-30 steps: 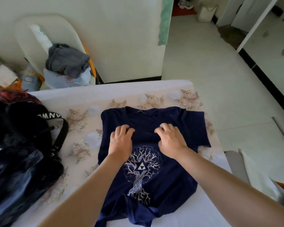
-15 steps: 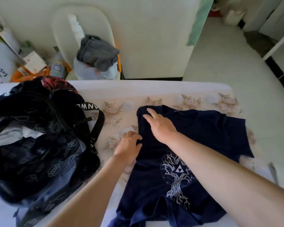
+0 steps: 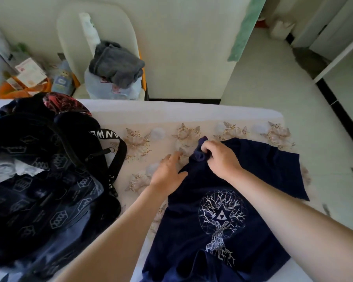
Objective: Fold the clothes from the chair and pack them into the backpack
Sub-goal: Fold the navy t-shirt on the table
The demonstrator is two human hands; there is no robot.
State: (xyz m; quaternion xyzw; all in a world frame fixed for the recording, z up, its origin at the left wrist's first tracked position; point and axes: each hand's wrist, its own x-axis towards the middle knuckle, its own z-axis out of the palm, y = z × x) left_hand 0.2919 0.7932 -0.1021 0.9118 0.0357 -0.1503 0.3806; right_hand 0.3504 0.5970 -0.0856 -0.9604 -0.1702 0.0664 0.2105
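Observation:
A navy T-shirt with a white tree print lies face up on the bed. My right hand grips its bunched left sleeve and shoulder near the collar. My left hand lies with straight fingers at the shirt's left edge, partly on the bedsheet. The dark patterned backpack stands open at the left of the bed, with pale cloth inside. Beyond the bed, a white chair holds a crumpled grey garment on a light blue one.
The bed has a floral sheet and ends at a white wall. Boxes and an orange bag clutter the far left corner. White tiled floor lies to the right.
My right hand went from lying flat on the shirt to gripping its bunched left sleeve. My left hand shifted a little along the shirt's left edge.

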